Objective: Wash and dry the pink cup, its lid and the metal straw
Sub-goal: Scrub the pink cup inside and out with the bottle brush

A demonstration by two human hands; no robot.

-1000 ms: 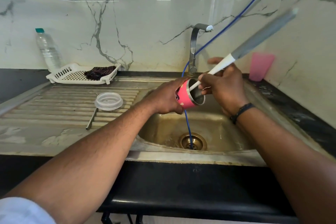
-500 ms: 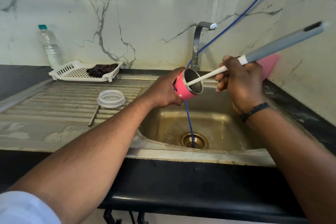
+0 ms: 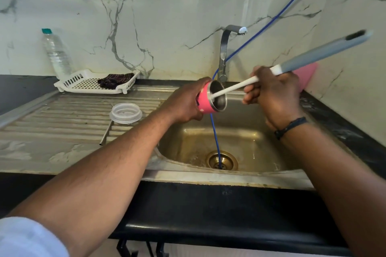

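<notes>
My left hand (image 3: 186, 103) grips the pink cup (image 3: 205, 101) over the sink, tipped on its side with its steel mouth facing right. My right hand (image 3: 273, 92) holds a long bottle brush (image 3: 317, 57) by its white and grey handle. The white shaft runs into the cup's mouth and the brush head is hidden inside. The clear plastic lid (image 3: 126, 112) lies on the ribbed drainboard to the left. Just in front of it the metal straw (image 3: 106, 133) lies flat on the drainboard.
The steel sink (image 3: 246, 140) has a brass drain, and a blue hose (image 3: 214, 131) runs down into it past the tap (image 3: 224, 52). A white rack (image 3: 83, 84) holding a dark cloth and a water bottle (image 3: 56, 52) stand at the back left. A pink object (image 3: 307, 75) sits behind my right hand.
My right hand has drawn back to the right, sliding the brush partly out of the cup. The cup has risen slightly in my left hand. Lid and straw stay put.
</notes>
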